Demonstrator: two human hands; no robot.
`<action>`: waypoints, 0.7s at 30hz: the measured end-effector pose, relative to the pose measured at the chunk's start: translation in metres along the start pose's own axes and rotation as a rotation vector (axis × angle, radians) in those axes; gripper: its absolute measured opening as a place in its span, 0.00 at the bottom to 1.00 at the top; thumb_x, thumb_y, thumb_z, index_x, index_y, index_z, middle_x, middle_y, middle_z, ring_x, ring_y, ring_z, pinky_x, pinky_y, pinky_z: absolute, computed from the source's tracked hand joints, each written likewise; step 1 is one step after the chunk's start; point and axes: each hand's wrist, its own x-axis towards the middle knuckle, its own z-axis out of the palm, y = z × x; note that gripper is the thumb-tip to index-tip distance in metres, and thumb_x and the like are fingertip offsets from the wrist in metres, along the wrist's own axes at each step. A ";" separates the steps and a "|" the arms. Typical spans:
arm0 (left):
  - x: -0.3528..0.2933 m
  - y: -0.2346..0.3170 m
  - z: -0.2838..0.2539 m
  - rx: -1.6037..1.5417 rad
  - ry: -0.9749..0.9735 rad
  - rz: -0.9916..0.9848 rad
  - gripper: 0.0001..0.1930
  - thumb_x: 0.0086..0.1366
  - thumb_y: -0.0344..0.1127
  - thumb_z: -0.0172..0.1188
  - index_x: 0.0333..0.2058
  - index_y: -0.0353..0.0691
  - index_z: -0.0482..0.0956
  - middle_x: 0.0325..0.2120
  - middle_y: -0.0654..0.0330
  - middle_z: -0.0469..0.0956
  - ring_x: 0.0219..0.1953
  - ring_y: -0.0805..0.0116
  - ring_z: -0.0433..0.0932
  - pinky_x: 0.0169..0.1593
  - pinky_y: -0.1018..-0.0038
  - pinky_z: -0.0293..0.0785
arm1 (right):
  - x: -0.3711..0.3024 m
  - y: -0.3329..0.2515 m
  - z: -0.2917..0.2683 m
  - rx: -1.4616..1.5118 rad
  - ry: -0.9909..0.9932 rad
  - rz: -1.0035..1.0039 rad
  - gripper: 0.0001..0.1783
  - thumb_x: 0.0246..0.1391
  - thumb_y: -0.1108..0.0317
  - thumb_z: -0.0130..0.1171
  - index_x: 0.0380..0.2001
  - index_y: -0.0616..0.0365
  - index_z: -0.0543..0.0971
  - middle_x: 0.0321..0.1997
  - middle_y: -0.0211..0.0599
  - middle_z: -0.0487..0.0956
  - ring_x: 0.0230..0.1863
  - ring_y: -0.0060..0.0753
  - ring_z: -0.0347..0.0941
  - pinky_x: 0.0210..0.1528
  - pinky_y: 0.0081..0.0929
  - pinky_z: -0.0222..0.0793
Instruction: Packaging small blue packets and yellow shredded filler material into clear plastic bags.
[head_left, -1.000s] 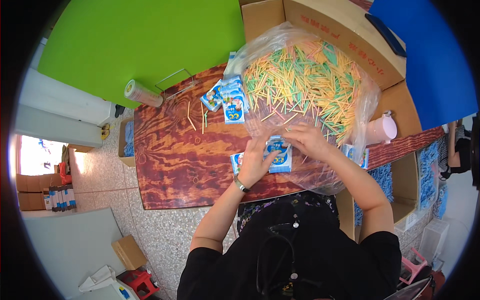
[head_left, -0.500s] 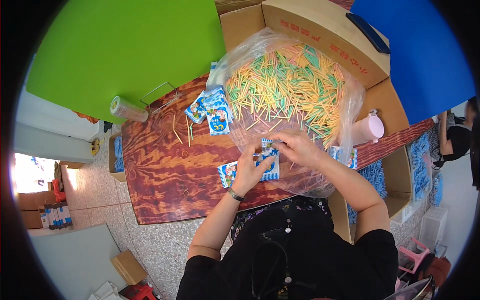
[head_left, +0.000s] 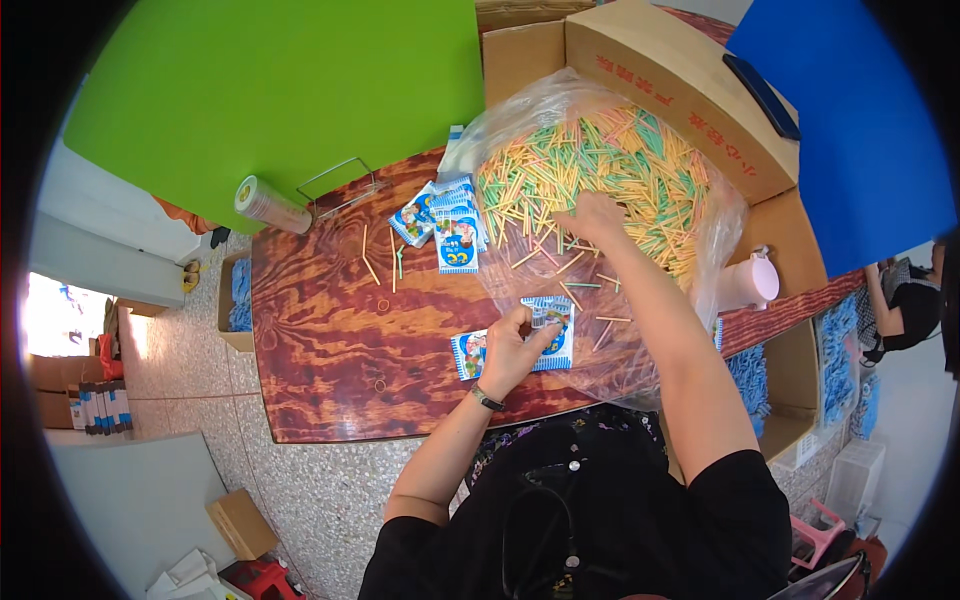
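My left hand, near the table's front edge, is closed on a small blue-and-white packet, with the thumb lying across its front. Just left of that hand lies another such packet, partly covered by it. My right hand reaches over the heap of thin pastel sticks, yellow, green and pink. Its thumb and fingers are apart and touch the sticks; the fingertips are partly hidden among them. Clear plastic sheeting surrounds the heap. A small pile of packets lies left of the heap.
Behind the heap stands an open cardboard box with a dark phone on its edge. A pink mug is at the right, a lidded cup at the far left. Loose sticks and rubber bands lie on the wooden table.
My right hand has left the packet and moved forward to the stick heap. My left hand keeps hold of the packet. The whole view has shifted slightly.
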 end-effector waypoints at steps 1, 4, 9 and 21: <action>-0.002 -0.006 -0.001 -0.001 0.010 -0.004 0.10 0.58 0.31 0.66 0.38 0.34 0.80 0.28 0.63 0.82 0.29 0.83 0.76 0.32 0.82 0.73 | 0.000 -0.008 -0.001 0.004 -0.023 0.027 0.31 0.45 0.42 0.61 0.37 0.63 0.82 0.40 0.50 0.81 0.44 0.49 0.78 0.45 0.42 0.74; -0.004 -0.009 -0.001 -0.068 -0.004 -0.029 0.11 0.59 0.31 0.65 0.39 0.33 0.79 0.30 0.62 0.82 0.31 0.83 0.77 0.33 0.82 0.74 | 0.005 -0.011 -0.004 0.025 -0.082 0.098 0.35 0.42 0.38 0.62 0.39 0.61 0.81 0.43 0.49 0.81 0.47 0.47 0.77 0.46 0.41 0.74; -0.005 -0.004 -0.010 -0.077 -0.024 -0.037 0.09 0.60 0.31 0.65 0.37 0.33 0.78 0.30 0.62 0.82 0.30 0.82 0.77 0.34 0.82 0.74 | 0.003 0.006 -0.001 -0.055 -0.079 -0.003 0.35 0.41 0.37 0.60 0.38 0.60 0.80 0.44 0.51 0.80 0.45 0.48 0.77 0.45 0.44 0.73; -0.006 0.013 -0.004 -0.236 0.093 0.012 0.11 0.55 0.35 0.69 0.27 0.34 0.77 0.20 0.62 0.77 0.23 0.79 0.71 0.27 0.77 0.68 | 0.008 -0.012 0.001 0.004 -0.093 0.128 0.36 0.40 0.45 0.66 0.47 0.61 0.77 0.51 0.50 0.77 0.52 0.48 0.75 0.50 0.42 0.73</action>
